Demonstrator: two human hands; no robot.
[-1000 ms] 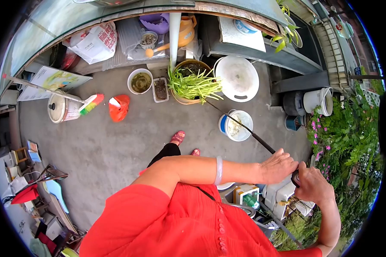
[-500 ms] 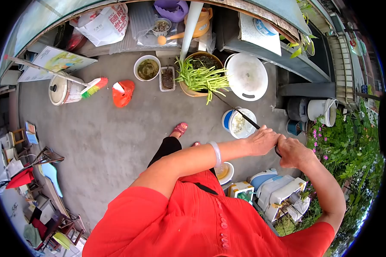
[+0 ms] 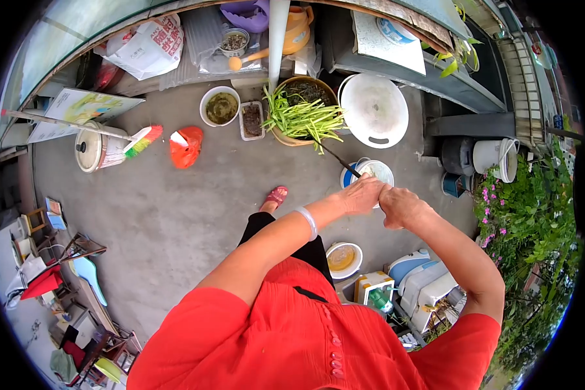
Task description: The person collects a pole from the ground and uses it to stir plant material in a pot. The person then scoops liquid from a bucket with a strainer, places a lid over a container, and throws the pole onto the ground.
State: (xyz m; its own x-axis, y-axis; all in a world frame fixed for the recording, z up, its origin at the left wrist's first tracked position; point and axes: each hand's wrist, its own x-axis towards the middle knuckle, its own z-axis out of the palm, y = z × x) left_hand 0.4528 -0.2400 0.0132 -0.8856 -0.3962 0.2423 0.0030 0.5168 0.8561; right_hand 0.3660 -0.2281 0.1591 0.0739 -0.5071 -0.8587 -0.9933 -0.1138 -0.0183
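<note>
Shifted nearer the greens (image 3: 303, 118), both hands (image 3: 363, 194) clench a dark rod (image 3: 341, 162) slanting forward-left, tip apparently hidden.

Soft, bright daylight spreads evenly over the smooth grey concrete floor (image 3: 169, 227), with faint shadows; fisheye distortion bends the blue-fringed edges, softening the outer dense green foliage (image 3: 533, 208).

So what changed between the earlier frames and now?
Left grip and right grip moved leftward and forward, closer to the potted greens, so they now partly cover the white bucket. Less of the dark stick shows beyond them. The white bowl, mostly hidden at first, is in full view. No hold visibly taken or let go. Stayed: stick reaching the greens; red bag and broom in place.
</note>
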